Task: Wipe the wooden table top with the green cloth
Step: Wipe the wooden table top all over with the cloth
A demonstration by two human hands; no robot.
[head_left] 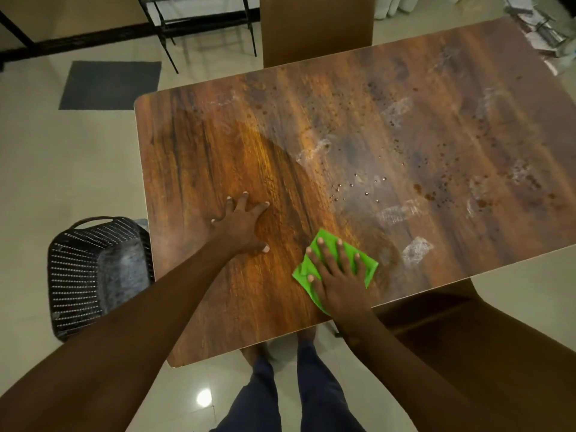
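The wooden table top (358,126) fills the middle of the view. Its left part looks clean and glossy; the right part carries white smears, dark spots and water drops. A folded green cloth (367,266) lies flat near the table's near edge. My right hand (338,275) presses down on the cloth with fingers spread, covering most of it. My left hand (244,224) rests flat on the bare wood to the left of the cloth, fingers apart, holding nothing.
A black perforated basket (93,272) stands on the floor by the table's left edge. A chair back (316,26) stands at the far side, another chair (467,322) at the near right. A grey mat (110,85) lies on the tiled floor.
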